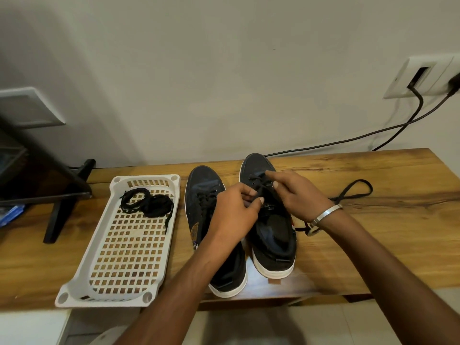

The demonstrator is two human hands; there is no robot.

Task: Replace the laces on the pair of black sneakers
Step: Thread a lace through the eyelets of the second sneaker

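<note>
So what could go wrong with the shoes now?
The right sneaker sits with its heel near the table edge, so a hard tug from either hand might drag it off. The loose lace trailing past the right wrist could snag on the bracelet. The spare laces in the basket look bunched and might knot.

Two black sneakers stand side by side on the wooden worktop (373, 220). Both hands work over the right sneaker (271, 232): the left hand (236, 207) and right hand (296, 195) pinch its black lace (353, 192), which trails rightward. A white basket (99, 257) holds coiled black laces (146, 202) beside the left sneaker (201, 192).
</note>
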